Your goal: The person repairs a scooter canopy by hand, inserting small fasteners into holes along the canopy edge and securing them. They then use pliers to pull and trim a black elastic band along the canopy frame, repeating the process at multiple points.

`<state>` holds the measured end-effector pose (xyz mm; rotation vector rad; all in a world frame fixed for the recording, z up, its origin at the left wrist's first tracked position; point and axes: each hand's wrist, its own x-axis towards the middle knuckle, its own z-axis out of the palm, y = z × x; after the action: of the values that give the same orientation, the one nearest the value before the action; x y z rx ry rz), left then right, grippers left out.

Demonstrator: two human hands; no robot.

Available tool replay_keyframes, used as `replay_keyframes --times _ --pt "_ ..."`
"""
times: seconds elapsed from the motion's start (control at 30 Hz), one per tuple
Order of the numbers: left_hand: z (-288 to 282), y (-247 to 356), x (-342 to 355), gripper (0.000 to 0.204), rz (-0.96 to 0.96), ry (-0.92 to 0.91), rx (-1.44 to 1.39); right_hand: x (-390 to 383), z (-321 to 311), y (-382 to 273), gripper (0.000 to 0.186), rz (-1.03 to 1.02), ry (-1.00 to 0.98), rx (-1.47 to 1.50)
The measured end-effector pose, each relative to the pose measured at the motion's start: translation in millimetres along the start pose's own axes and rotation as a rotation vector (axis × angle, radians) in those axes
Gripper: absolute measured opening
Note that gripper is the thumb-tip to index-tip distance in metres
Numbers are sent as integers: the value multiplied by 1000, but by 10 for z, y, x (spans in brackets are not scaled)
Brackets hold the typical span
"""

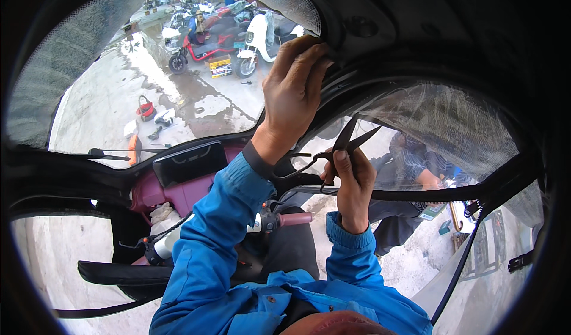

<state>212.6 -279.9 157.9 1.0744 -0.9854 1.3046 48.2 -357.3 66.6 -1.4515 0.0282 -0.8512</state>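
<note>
My left hand (291,91) is raised to the black trim of the canopy (336,67), at the upper right corner of the clear windshield. Its fingers are bent and pressed together; the tips disappear into the dark trim, so what they pinch is hidden. Lower and to the right, my right hand (355,177) grips a pair of black scissors (348,142) around the handles, thumb on top. The scissor blades are spread apart and point upward, below the trim and clear of my left hand.
Below my arms are the scooter's handlebar grip (295,218), pink front panel (184,186) and dark display (191,164). A person in a striped sleeve (416,156) works beyond the right side window. Through the windshield are several parked scooters (256,43) and a red basket (145,109).
</note>
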Motion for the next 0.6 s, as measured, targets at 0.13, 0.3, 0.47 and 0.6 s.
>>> replay_keyframes --times 0.13,0.3,0.47,0.6 --pt "11 -50 31 19 -56 30 -65 -1 -9 3 34 -18 1 6" --pt "-332 85 17 20 -254 -57 -176 -58 -23 -34 27 -57 -9 35" --pt "-893 336 -111 21 -558 -366 -231 -128 22 -73 33 -83 -57 -19" --pt "-1229 485 -219 15 -686 -600 -125 -197 113 -80 27 -79 -179 54"
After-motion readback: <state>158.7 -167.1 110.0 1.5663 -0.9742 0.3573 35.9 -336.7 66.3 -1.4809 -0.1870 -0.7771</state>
